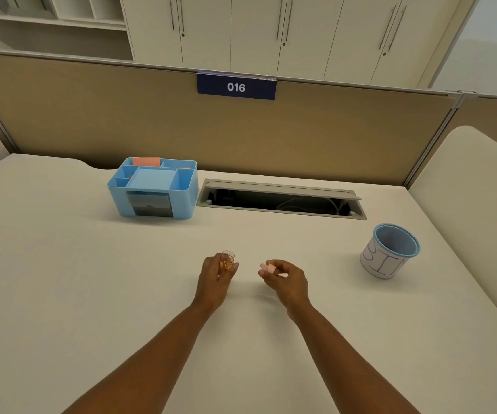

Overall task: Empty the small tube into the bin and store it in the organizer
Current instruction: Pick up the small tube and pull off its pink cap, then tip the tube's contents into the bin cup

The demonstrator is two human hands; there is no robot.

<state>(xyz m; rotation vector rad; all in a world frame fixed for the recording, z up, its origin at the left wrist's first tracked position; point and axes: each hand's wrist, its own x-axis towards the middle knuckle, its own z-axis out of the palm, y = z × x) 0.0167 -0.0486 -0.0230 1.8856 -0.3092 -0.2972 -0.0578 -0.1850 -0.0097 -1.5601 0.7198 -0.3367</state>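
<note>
Head view, looking down at desk. Left hand (215,279) wrapped around small tube (227,260), fingers closed on lower body, tube upright, open mouth up, orange contents visible inside clear wall. Right hand (286,279) just beside, apart from left, thumb and fingertips pinched on small pale pink cap (266,267). Both hands low over white desk (92,279); contact with surface not clear. Both forearms bare, reaching in from bottom edge.

Further out, right: bin (390,251), round blue mesh cup with white paper wrap, handwritten "BIN", standing on desk well apart from right hand. Inside of bin not readable.

Further out, left and back: organizer (153,188), light blue plastic, several open top compartments, grey drawer at front, pink-orange paper standing in a back compartment. Beside organizer on right: open grey cable tray (280,198) set in desk, cables inside. Behind: tan partition (92,121) with blue "016" sign (236,86). White cabinets (241,31) above partition.
</note>
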